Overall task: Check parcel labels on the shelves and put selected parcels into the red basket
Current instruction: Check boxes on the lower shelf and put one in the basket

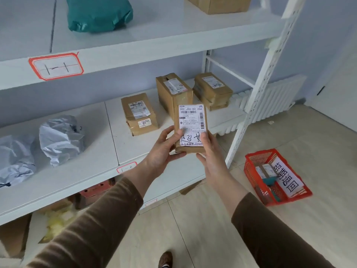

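A small brown cardboard parcel (191, 120) with a white printed label and black handwriting is held upright in front of the middle shelf (92, 171). My left hand (164, 149) grips its lower left side with the thumb on the label. My right hand (209, 151) grips its lower right side. The red basket (251, 171) stands on the floor at the right with a white sign on its side and a few parcels inside.
Three brown boxes (140, 114) (172, 93) (212, 89) and two grey plastic mailers (59, 138) (15, 157) lie on the middle shelf. A teal bag (98, 14) and a box (218, 3) sit on the upper shelf. A white upright (258, 91) stands beside a radiator (270, 99).
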Demonstrator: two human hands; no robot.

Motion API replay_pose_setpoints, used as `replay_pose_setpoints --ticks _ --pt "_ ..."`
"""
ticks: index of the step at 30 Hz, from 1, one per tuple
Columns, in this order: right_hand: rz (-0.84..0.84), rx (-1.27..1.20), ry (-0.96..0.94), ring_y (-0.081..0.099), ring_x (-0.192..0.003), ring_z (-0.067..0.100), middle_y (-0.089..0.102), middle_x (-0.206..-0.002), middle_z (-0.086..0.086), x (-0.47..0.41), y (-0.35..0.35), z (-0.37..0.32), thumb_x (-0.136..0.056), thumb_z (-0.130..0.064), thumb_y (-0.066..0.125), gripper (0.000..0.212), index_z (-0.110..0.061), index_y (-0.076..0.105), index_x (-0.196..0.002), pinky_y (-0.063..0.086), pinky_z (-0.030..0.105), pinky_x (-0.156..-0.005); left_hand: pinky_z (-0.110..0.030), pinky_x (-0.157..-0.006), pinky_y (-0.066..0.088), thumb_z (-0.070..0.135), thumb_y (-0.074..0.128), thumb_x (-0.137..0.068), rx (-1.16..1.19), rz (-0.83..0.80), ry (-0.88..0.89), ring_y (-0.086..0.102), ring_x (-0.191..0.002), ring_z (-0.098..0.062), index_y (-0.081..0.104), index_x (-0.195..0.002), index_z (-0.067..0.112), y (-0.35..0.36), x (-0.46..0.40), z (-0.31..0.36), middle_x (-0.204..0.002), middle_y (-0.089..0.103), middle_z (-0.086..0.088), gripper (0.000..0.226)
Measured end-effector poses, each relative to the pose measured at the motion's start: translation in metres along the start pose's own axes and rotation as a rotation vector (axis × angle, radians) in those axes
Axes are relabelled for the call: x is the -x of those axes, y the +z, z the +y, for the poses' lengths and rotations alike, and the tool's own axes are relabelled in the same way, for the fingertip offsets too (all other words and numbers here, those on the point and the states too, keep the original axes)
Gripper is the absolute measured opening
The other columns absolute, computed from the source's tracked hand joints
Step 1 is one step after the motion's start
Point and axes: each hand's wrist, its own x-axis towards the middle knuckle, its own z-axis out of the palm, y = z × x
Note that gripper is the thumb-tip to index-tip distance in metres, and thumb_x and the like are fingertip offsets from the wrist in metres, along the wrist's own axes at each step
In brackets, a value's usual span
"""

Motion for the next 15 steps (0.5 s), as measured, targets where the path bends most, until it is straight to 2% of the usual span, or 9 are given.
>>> replay_pose_setpoints --ticks 4,8,11,15 --pt "0.134 -0.044 0.008 0.062 -0.125 0.014 0.067 -0.133 -0.004 -0.006 -0.035 -0.004 -0.093 -0.058 0.060 0.056 -0.032 0.048 -0.142 0.042 0.040 -0.114 -0.048 -0.110 0.051 0.038 0.073 -0.095 -0.002 -0.110 -0.051 0.069 -0.122 -0.024 0.048 -0.146 0.022 0.034 -0.024 -0.016 -0.124 0.076 -0.006 0.059" --pt "0.284 -0.087 -0.013 0.065 -0.120 0.016 0.068 -0.130 0.002 -0.007 -0.072 -0.013 -0.082 -0.061 0.065 0.066 -0.027 0.050 -0.136 0.047 0.039 -0.111 -0.044 -0.112 0.050 0.038 0.072 -0.096 -0.029 -0.241 -0.097 0.066 -0.127 -0.024 0.049 -0.146 0.025 0.071 -0.048 -0.026 -0.127 0.075 -0.004 0.057" --pt "0.352 -0.127 -0.008 0.069 -0.116 0.015 0.071 -0.127 0.002 -0.008 -0.103 -0.013 -0.092 -0.051 0.066 0.056 -0.022 0.050 -0.138 0.049 0.040 -0.110 -0.042 -0.112 0.050 0.036 0.070 -0.098 -0.041 -0.338 -0.131 0.065 -0.130 -0.023 0.049 -0.148 0.025 0.100 -0.062 -0.035 -0.131 0.074 -0.003 0.055" --pt "0.458 -0.177 -0.003 0.069 -0.116 0.017 0.073 -0.125 0.000 -0.007 -0.151 -0.013 -0.095 -0.043 0.067 0.050 -0.022 0.054 -0.139 0.049 0.040 -0.109 -0.044 -0.115 0.046 0.031 0.064 -0.102 -0.074 -0.472 -0.159 0.064 -0.129 -0.022 0.050 -0.150 0.030 0.144 -0.079 -0.056 -0.134 0.072 0.000 0.050"
